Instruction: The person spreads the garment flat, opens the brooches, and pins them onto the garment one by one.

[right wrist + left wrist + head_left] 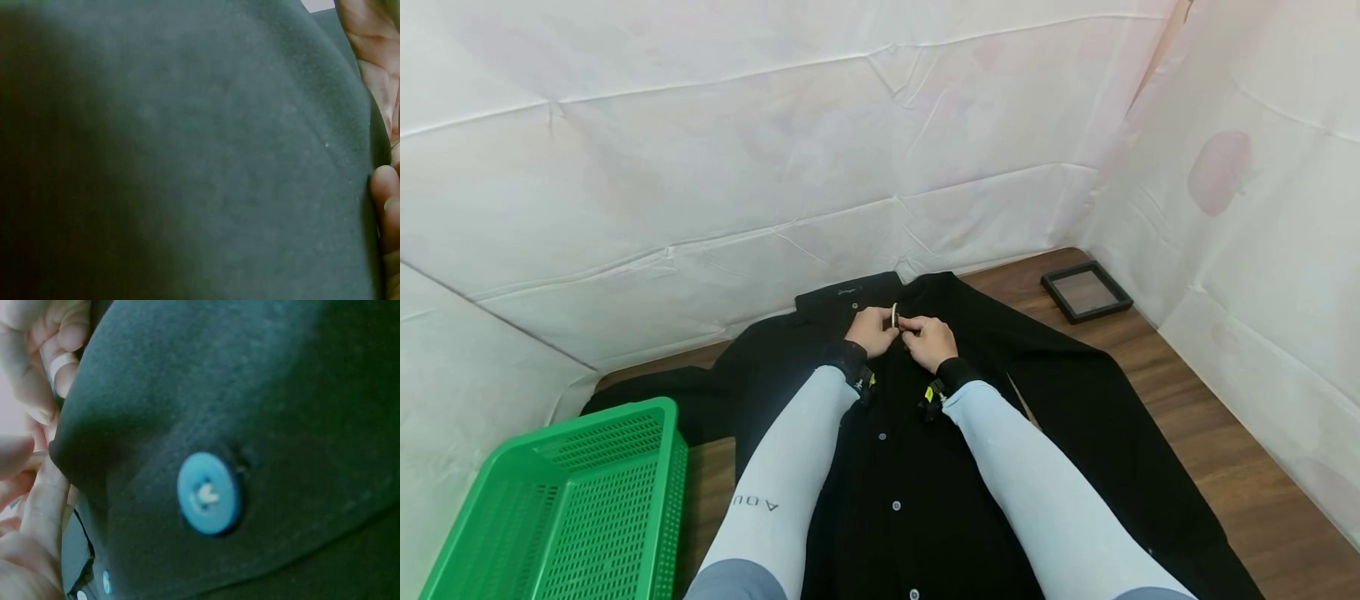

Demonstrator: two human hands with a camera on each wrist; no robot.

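Note:
A black button-up shirt [880,400] lies front up, its collar [850,289] towards the wall. Just below the collar, my left hand [868,331] pinches the shirt's front edge between thumb and fingers. My right hand [931,342] pinches the cloth right beside it, fingertips almost meeting the left ones. A thin, pale curved piece [894,316] stands up between the fingertips; its kind is unclear. Up close in the left wrist view, a round button [209,492] sits on the cloth, with fingers gripping the edge at left. Cloth fills most of the right wrist view.
A green plastic basket [673,492] stands at the left, near a sleeve. At the back right, a small black-framed box [1086,292] lies on the wooden table [1285,475]. White sheeting [737,150] hangs behind and on both sides.

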